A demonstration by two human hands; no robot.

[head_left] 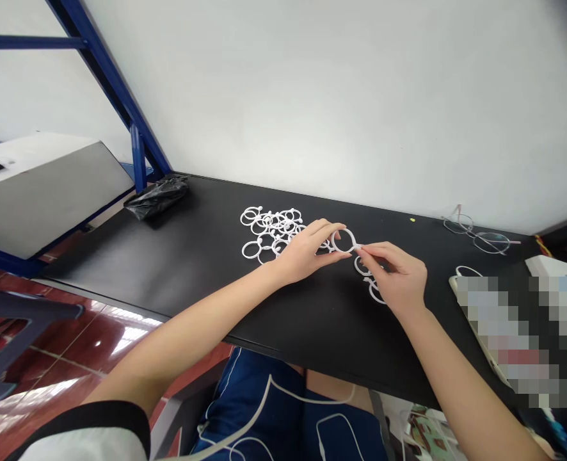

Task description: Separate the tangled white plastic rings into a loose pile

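Both my hands hold one white plastic ring just above the black table. My left hand pinches the ring's left side between thumb and fingers. My right hand pinches the small tab on its right side. A pile of several white rings lies just left of my left hand. A few more white rings lie partly hidden under my right hand.
A crumpled black plastic bag sits at the table's far left corner. Wire-framed glasses lie at the back right by the white wall. A blurred-out object lies at the right. A blue metal frame and a grey-topped machine stand at the left.
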